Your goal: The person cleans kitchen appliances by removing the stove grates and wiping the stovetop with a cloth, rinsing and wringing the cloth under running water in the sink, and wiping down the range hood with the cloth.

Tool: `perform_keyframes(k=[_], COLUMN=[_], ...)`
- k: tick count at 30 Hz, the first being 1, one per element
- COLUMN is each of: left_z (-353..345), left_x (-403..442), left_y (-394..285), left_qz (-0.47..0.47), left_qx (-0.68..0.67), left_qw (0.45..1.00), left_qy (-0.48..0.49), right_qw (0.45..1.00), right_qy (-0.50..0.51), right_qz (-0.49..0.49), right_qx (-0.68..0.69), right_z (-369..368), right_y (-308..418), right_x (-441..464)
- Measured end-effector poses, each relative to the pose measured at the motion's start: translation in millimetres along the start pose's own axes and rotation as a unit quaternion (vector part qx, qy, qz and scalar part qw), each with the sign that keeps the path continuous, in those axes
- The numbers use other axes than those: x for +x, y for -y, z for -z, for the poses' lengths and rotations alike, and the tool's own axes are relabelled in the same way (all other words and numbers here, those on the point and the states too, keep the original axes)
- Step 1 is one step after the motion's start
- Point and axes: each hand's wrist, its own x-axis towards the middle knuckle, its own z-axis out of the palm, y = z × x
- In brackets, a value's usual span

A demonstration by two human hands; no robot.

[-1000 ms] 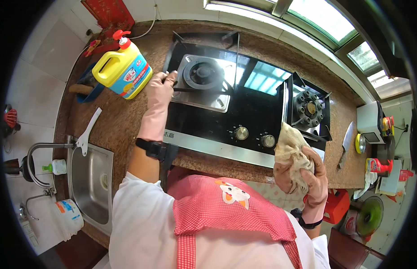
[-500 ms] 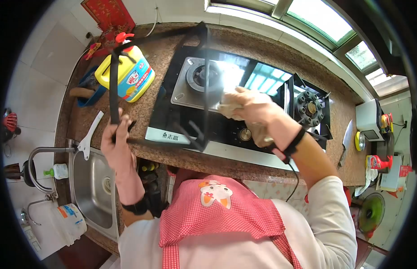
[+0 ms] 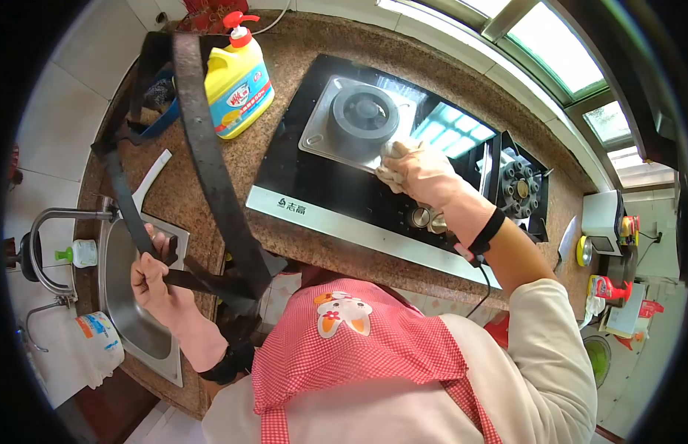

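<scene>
My left hand is closed around one bar of a black stove grate, which hangs tilted over the counter and the sink's edge. My right hand presses a crumpled pale cloth on the gas stove, at the corner of the metal plate around the left burner. No grate stands over that burner. The right burner has a black grate around it. A control knob lies just below my right hand.
A yellow detergent bottle with a red pump stands behind the grate. A white long-handled tool lies beside the sink and its faucet. On the right are a knife and a red-topped spray bottle.
My left hand has drawn the grate left and towards me, off the front of the left burner. My right hand with the cloth has shifted slightly, and the view has turned a little.
</scene>
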Motion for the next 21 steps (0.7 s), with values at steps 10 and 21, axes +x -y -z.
perform_keyframes(k=[10, 21], left_z=[-5, -6], left_x=[1, -3], left_y=[-3, -11], left_qz=[-0.015, -0.022], left_qx=[0.025, 0.065], left_qw=[0.999, 0.997], left_qy=[-0.027, -0.030], right_qw=[0.963, 0.965], right_qy=[-0.119, -0.045], right_qz=[-0.015, -0.150], right_qx=[0.242, 0.210], right_z=[-22, -27], right_y=[-6, -20], right_x=[10, 22])
